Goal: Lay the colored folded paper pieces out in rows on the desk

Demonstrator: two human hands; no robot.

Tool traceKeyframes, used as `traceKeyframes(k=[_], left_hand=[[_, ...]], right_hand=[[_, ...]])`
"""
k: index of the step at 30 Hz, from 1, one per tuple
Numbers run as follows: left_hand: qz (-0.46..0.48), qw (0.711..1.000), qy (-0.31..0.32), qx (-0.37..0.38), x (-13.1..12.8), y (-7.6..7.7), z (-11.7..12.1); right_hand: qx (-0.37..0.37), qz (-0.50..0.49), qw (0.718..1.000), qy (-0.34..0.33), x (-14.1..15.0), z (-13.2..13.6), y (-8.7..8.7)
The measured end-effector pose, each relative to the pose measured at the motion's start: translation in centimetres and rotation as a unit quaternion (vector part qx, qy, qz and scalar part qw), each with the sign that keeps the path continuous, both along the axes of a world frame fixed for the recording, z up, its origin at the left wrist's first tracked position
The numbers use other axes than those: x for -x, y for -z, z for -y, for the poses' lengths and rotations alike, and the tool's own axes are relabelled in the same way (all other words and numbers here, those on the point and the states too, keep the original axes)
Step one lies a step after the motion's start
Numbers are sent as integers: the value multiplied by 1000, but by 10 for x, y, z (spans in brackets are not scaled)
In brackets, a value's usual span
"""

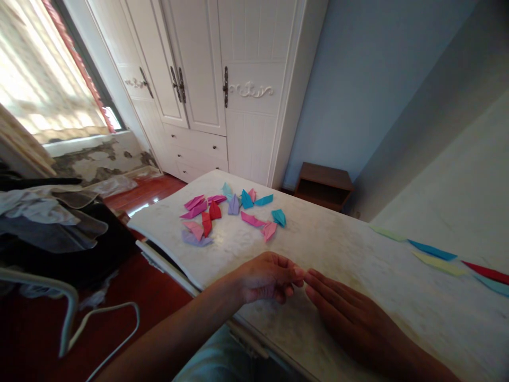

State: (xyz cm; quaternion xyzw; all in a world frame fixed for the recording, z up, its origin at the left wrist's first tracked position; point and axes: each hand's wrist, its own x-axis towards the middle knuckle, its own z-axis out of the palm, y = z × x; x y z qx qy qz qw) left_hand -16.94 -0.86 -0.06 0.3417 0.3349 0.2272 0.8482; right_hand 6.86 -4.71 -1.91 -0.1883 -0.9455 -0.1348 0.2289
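My left hand rests on the white marble-look table near its front edge, fingers loosely curled with nothing visible in them. My right hand lies flat on the tabletop, fingers stretched out, its fingertips touching those of the left hand. Farther back on the table lies a cluster of several folded paper pieces in pink, red, purple, magenta and teal, well beyond both hands.
Flat coloured paper sheets lie along the right edge of the table. A white wardrobe stands behind, a small brown bedside cabinet beside it. Clothes on a dark seat and a window sit left.
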Motion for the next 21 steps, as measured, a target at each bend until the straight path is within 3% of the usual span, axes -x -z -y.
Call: traceKeyframes(k=[5,11,16,21], left_hand=[[-38,998,-44,-13,-3,-2,6],[-128,984,-100,-80,-12,-6,17],[-175,977,-47,-110,-11,-3,16],[-83,995,-10,-56,-3,0,11]], right_hand=[[-6,0,1000,3,0,-1,0],[-5,5,1000,23,2,2,1],[16,8,1000,23,5,3,-5],[41,-3,999,26,11,3,-8]])
